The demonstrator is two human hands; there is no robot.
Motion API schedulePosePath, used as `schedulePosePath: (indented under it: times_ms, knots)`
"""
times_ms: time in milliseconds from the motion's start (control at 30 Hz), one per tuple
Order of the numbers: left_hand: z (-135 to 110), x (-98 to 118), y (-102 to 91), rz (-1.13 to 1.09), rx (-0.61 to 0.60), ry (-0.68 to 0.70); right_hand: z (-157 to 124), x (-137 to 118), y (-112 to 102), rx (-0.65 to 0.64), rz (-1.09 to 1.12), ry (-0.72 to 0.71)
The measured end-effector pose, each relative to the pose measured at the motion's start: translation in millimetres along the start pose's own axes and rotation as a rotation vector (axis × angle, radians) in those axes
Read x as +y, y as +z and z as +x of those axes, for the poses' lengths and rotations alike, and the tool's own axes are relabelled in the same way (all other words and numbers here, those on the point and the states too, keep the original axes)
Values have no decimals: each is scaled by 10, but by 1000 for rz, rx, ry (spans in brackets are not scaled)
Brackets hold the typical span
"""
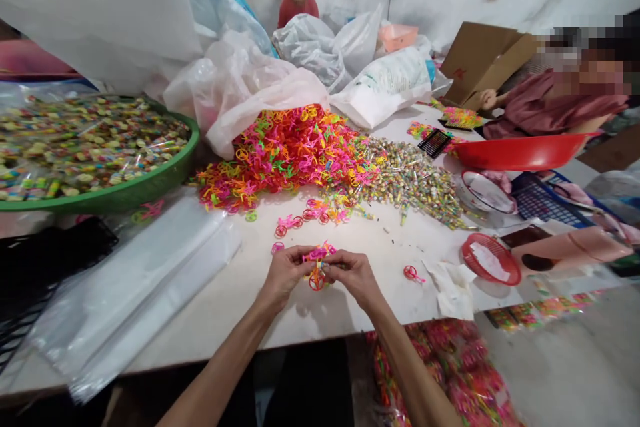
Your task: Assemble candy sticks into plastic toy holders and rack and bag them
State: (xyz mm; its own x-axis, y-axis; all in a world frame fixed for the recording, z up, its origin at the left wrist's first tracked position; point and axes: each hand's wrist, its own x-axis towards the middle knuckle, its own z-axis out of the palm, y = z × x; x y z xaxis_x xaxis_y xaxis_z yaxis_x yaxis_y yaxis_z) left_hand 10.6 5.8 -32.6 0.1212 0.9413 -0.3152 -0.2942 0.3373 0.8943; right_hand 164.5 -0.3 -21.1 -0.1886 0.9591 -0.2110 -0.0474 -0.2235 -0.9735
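Over the near part of the white table, my left hand (286,273) is closed on a small pink and orange plastic toy bicycle (316,279) with a red-orange wheel. My right hand (354,275) pinches at the right side of the same toy; a small pale piece shows by its fingertips, too small to name surely. Just beyond my hands lie a few loose pink toy bicycles (289,223). A big heap of pink, red, orange and green toy bicycles (300,153) rises behind them, beside a spread of small candy-filled tubes (415,180).
At left stand a green basin (193,140) of wrapped candies and flat clear plastic bags (150,287). To the right are a red basket (467,257), white tissue (454,290), a pink box (575,247) and a red basin (525,152). Two people sit across the table.
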Motion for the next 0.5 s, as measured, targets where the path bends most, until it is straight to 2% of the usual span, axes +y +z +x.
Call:
schedulePosePath:
  times_ms: [100, 167, 267, 333, 400, 500]
  knots:
    - [64, 25, -54, 132, -92, 26, 87, -28, -132, -135, -127, 25]
    - [164, 98, -121, 384, -42, 169, 212, -81, -306, -121, -367, -51]
    - [409, 253, -246, 856, 148, 356, 506, -180, -628, 159, -903, -73]
    - [597, 332, -323, 1016, 244, 349, 718, -225, -812, 338, -1152, 3]
    - [761, 363, -387, 1031, 260, 296, 881, -231, -923, 404, -1251, 53]
    - [892, 332, -473, 946, 242, 223, 970, -167, -968, 410, -1285, 88]
